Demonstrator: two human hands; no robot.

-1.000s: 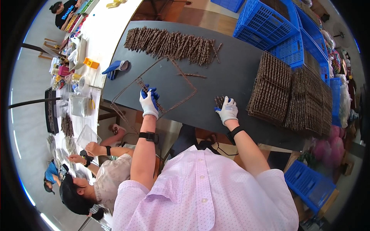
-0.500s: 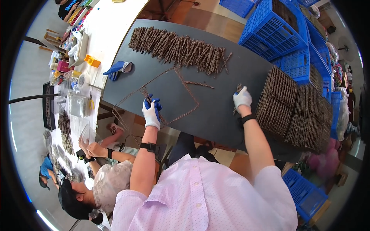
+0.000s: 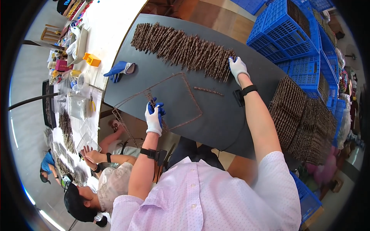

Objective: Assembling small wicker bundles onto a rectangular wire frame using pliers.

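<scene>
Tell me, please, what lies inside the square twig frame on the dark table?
Inside the twig frame only bare dark table shows; the left hand covers its near edge.

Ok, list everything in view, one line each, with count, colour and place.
table: one, dark grey, centre
row of twig sticks: many, brown, far side of table
wire frame: one, brown, square, on table near edge
loose stick: one, brown, right of frame
spare glove: one, blue, table's left end
woven mats: a stack, brown, right end of table
crates: several, blue, upper right
white table: one, cluttered, upper left
seated person: one, lower left
left hand: white and blue glove, gripping the frame
right hand: white glove, on the row's right end
</scene>
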